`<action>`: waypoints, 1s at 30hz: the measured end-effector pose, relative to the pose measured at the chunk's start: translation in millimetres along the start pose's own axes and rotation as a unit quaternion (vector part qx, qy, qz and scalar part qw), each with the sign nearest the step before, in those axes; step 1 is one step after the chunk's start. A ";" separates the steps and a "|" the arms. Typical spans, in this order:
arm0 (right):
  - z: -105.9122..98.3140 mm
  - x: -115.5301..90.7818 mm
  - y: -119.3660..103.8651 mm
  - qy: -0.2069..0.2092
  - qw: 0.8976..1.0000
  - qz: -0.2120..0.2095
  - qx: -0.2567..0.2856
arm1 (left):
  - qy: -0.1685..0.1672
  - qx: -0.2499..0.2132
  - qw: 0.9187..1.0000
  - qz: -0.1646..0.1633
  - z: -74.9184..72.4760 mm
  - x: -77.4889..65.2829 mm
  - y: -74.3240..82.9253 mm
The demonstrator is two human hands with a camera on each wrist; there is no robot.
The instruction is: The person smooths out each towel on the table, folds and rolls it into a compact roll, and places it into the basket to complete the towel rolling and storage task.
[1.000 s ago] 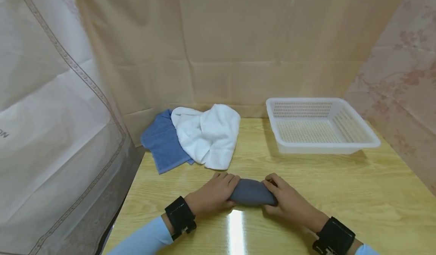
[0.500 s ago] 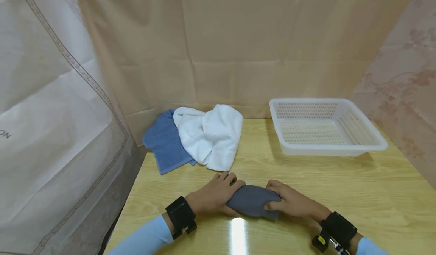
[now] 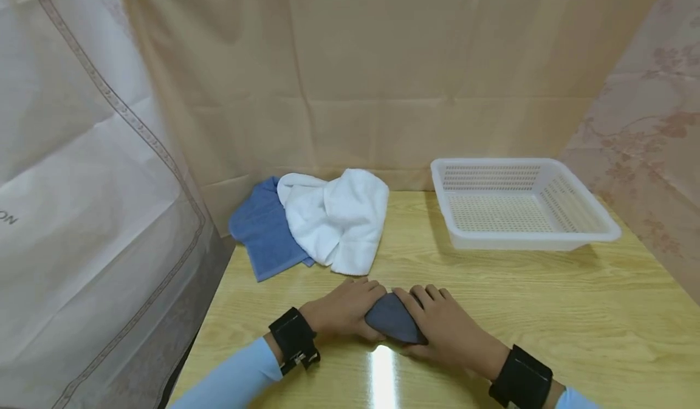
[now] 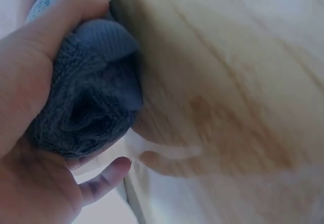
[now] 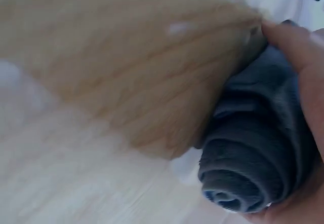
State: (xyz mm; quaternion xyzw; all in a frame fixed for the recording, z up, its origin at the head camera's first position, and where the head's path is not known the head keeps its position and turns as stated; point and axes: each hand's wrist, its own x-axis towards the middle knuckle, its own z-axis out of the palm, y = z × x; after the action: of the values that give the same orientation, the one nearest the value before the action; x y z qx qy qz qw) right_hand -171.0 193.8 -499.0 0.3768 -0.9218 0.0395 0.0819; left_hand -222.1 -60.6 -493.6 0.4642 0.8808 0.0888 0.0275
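Observation:
A dark grey-blue towel (image 3: 395, 319), rolled into a tight bundle, lies between my two hands near the front of the table. My left hand (image 3: 350, 309) grips its left end, thumb on the near side and fingers over the top. Around the right end curls my right hand (image 3: 445, 330), its fingers laid across the far side. In the left wrist view, the roll's terry end (image 4: 91, 97) shows a hollow in its middle. Spiral layers of the towel (image 5: 248, 158) face the right wrist camera. Palms and fingers hide much of the roll.
Beyond the left hand, a crumpled white towel (image 3: 341, 220) overlaps a blue towel (image 3: 268, 233). A white plastic basket (image 3: 533, 237) stands at the back right of the wooden table (image 3: 574, 312). Beige cloth (image 3: 377, 75) hangs behind.
My right hand has shifted left along the rolled towel, closer to my left hand, and now covers its right end. Less of the roll shows. The other towels and basket stay put.

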 end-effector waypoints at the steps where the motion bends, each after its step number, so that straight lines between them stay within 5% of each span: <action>1: 0.7 1.8 1.7 -0.003 1.000 0.002 0.005 | 0.000 0.001 1.000 -0.001 -0.7 -0.5 0.3; 9: -0.7 7.9 22.9 -0.042 0.995 0.006 0.092 | 0.037 0.069 0.996 0.032 3.3 0.8 5.6; 14: -8.0 13.6 29.5 -0.070 0.987 0.019 0.140 | 0.017 0.027 0.999 0.023 -6.2 4.3 1.6; 20: -8.8 15.1 24.8 -0.075 0.987 0.031 0.139 | -0.013 -0.007 1.000 0.008 -11.9 4.5 1.9; 30: -7.6 16.5 23.3 -0.061 0.993 0.037 0.096 | -0.016 -0.010 1.000 -0.022 -11.7 2.5 5.9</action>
State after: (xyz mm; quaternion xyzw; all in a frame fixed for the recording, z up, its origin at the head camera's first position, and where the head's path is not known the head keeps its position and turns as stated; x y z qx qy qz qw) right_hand -198.0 200.2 -488.8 0.3498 -0.9305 0.1079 -0.0121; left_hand -220.2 -56.8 -481.0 0.4455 0.8895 0.0893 0.0482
